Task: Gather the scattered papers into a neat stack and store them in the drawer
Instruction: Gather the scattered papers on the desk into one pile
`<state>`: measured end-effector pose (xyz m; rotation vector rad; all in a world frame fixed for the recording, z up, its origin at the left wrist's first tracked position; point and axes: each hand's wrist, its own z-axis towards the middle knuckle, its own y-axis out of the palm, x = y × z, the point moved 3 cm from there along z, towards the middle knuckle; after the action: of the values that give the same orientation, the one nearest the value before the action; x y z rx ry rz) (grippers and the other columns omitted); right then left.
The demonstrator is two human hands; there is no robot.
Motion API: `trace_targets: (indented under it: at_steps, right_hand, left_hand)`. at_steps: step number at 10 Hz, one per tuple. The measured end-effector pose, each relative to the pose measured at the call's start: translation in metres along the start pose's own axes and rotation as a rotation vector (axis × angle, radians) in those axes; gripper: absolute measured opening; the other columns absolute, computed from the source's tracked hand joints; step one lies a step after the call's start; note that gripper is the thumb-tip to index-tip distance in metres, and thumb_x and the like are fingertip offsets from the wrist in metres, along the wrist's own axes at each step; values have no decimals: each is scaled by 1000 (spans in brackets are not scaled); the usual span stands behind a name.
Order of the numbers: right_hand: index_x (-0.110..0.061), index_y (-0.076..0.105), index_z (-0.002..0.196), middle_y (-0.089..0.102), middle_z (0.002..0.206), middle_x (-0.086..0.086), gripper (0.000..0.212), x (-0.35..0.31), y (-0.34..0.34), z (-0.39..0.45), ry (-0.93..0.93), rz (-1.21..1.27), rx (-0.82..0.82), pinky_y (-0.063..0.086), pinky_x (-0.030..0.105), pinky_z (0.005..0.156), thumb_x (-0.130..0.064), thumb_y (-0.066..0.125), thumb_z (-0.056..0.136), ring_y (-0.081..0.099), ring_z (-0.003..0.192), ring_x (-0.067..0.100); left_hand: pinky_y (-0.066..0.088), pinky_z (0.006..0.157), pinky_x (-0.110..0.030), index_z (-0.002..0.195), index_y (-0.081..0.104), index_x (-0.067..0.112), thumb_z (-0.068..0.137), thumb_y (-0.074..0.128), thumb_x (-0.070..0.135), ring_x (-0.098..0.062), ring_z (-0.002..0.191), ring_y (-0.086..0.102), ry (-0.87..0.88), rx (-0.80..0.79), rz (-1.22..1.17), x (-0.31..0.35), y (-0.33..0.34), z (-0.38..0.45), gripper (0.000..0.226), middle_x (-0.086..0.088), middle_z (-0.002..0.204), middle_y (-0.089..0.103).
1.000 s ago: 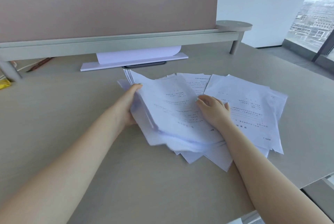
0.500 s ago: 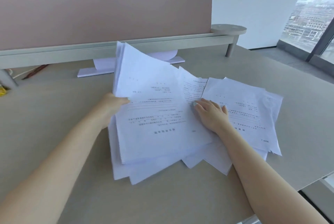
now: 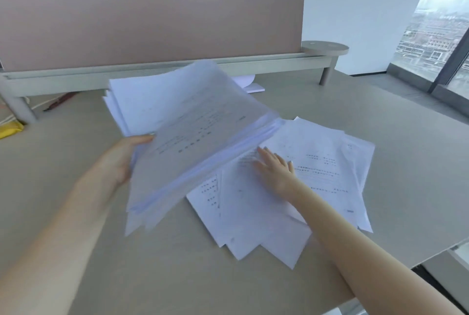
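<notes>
My left hand (image 3: 119, 159) grips a thick bundle of white printed papers (image 3: 187, 126) by its left edge, thumb on top. The bundle is lifted off the desk, tilted and blurred. My right hand (image 3: 275, 167) lies flat with straight fingers on the scattered papers (image 3: 324, 175) that still spread over the beige desk (image 3: 63, 200) to the right. Several loose sheets fan out toward the desk's near edge. No drawer is in view.
A pink divider panel (image 3: 152, 22) on a grey rail runs along the back of the desk. A white stand (image 3: 250, 86) peeks out behind the lifted bundle. A yellow object (image 3: 10, 129) lies far left. The desk edge and a window are on the right.
My left hand has raised the bundle higher and swung it up over the desk. My right hand stays pressed on the remaining sheets, fingers now spread flatter.
</notes>
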<state>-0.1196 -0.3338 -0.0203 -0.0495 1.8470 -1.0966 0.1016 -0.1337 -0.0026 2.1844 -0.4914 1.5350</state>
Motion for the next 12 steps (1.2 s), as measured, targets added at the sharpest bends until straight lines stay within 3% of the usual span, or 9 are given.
trace_targets:
  at_steps: [1,2,4,5,7,8,9,11,12]
  right_hand:
    - [-1,37,139,47,135,10,48,13,-43,-16,42,772,244,40,22,87,-14,39,93,44,112,12]
    - [-7,48,132,51,136,11,37,58,-108,-24,117,783,525,36,25,89,-15,40,97,49,119,20]
    - [-2,52,128,51,136,21,41,106,-130,-31,247,259,426,37,36,98,-24,43,95,47,124,29]
    - [-18,48,133,50,138,3,43,113,-118,-28,222,-140,347,23,40,113,-32,43,93,36,134,26]
    - [-20,42,136,47,143,1,48,113,-112,-24,178,-211,418,15,38,117,-37,44,91,37,136,21]
    - [-19,41,136,53,136,3,48,112,-114,-28,167,-170,435,19,39,116,-35,44,92,40,132,23]
    - [-19,41,136,54,133,1,46,113,-113,-29,168,-164,437,16,38,117,-34,42,93,40,132,23]
    - [-20,42,133,53,135,1,43,115,-112,-29,174,-158,425,11,35,117,-35,39,93,40,133,20]
    - [-20,41,135,47,142,-1,44,116,-111,-28,168,-179,420,9,35,118,-35,39,94,36,136,18]
  left_hand:
    - [54,49,-20,94,65,13,92,51,11,-8,44,67,-1,-179,112,3,76,-20,15,5,53,71]
    - [52,79,-32,116,60,12,91,54,10,-18,74,68,-80,-250,154,2,123,-15,26,-3,83,72]
    - [48,83,-32,116,58,5,85,57,4,-25,94,59,75,-288,529,-5,205,-3,32,-11,110,64]
    - [31,57,-26,100,51,11,82,54,9,-20,65,44,147,-195,686,-11,210,4,18,-5,81,49]
    - [49,72,-26,116,56,6,92,54,15,-19,87,63,-77,-204,272,-14,206,14,26,-6,101,61]
    - [51,48,-21,96,59,10,92,55,20,-14,51,64,-168,-226,225,-17,213,8,11,-3,76,59]
    - [49,92,-35,119,60,12,77,66,36,-22,104,63,-173,-251,380,-21,224,12,49,-6,118,65]
    - [38,83,-28,106,54,12,86,54,31,-23,104,51,104,-138,934,-22,239,4,28,-9,118,51]
    - [36,80,-27,123,47,9,87,52,26,-25,108,51,117,-137,973,-22,245,2,41,-8,124,48]
